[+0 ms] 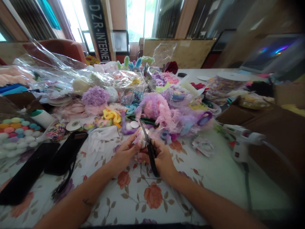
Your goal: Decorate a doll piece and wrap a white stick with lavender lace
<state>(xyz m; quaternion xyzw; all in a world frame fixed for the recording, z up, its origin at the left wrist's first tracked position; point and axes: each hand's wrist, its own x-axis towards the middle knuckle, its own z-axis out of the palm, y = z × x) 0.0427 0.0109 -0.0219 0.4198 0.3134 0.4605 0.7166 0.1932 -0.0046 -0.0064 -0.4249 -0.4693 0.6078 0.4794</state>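
Nearest, the flower-clothed counter (166, 216) spreads across six o'clock; a bright window (140, 19) stands at twelve, a white glue gun (239, 151) near four. Toward six, the right hand (164, 157) has fingers around black-handled scissors (152, 154); the left hand's (126, 150) pinch a small pale piece (138, 137).
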